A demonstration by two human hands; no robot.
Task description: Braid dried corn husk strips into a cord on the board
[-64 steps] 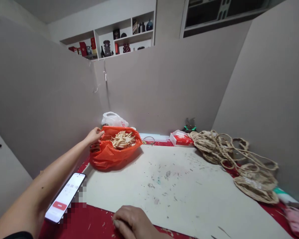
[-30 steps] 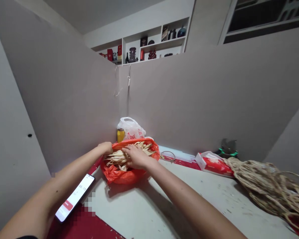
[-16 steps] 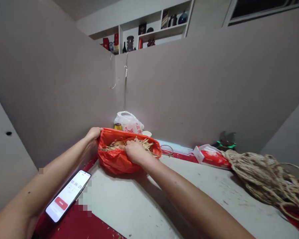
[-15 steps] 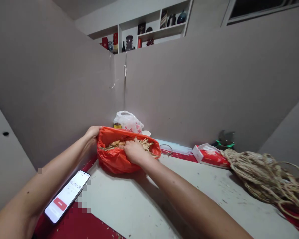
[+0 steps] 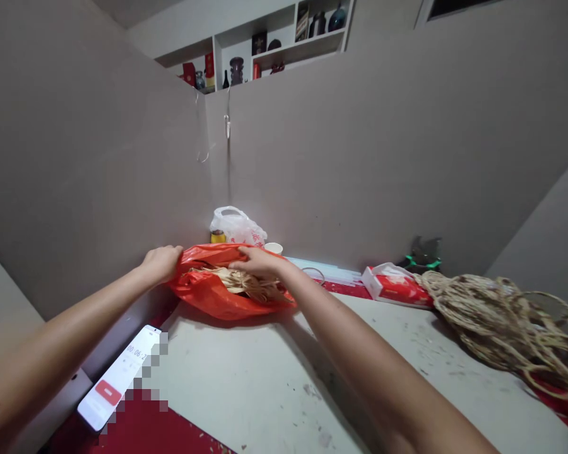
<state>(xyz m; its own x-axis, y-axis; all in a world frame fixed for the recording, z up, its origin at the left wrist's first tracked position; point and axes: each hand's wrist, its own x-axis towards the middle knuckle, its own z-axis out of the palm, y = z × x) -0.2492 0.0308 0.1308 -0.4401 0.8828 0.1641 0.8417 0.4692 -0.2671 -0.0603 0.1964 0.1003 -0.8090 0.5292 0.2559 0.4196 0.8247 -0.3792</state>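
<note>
A red-orange plastic bag (image 5: 227, 308) lies on the white board, its mouth spread wide. Pale, dry, husk-like strips (image 5: 246, 282) fill the opening. My left hand (image 5: 163, 263) is closed on the bag's left rim. Over the far side of the mouth is my right hand (image 5: 260, 261), thumb and fingers stretched out and apart, close to the rim and just above the strips. Nothing shows between its fingers.
A phone with a running timer (image 5: 120, 378) lies at the left. Behind the bag are a white plastic bag (image 5: 239, 227) and a paper cup (image 5: 273, 248). A red tissue pack (image 5: 400, 287), green-trimmed shears (image 5: 423, 255) and coiled rope (image 5: 492, 321) lie at the right, by the grey partition (image 5: 360, 157).
My right hand has risen out of the strips to the far rim. The bag's mouth has flattened and opened wider, showing more strips. The view has shifted slightly.
</note>
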